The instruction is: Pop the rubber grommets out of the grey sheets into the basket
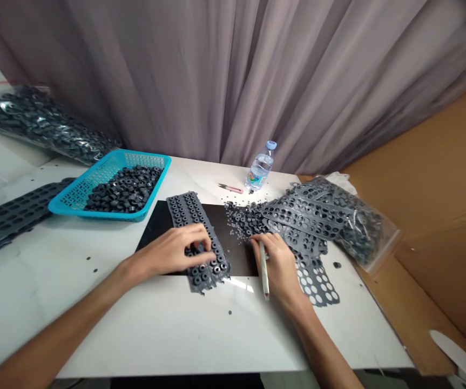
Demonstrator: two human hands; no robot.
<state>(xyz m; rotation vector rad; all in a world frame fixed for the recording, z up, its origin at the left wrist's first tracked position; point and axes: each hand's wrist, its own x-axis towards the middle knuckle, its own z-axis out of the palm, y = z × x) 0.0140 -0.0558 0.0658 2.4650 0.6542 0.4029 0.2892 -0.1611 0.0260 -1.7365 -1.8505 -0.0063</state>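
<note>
A grey rubber sheet (188, 213) studded with small black ring parts lies on a black mat (236, 254) in the middle of the white table. My left hand (178, 251) rests on the near half of that sheet, fingers curled and pressing on it. My right hand (277, 262) sits to the right on the mat's edge, closed round a thin white pen-like tool (264, 273) whose tip points away from me, next to a scatter of tiny punched-out grey bits (238, 213).
A turquoise basket (95, 183) of loose black rings stands at the left. Emptied perforated sheets (317, 278) and a clear bag of them (354, 221) lie at the right. A water bottle (260, 168) and pink snips (230, 188) are behind. More sheets (1, 219) lie far left.
</note>
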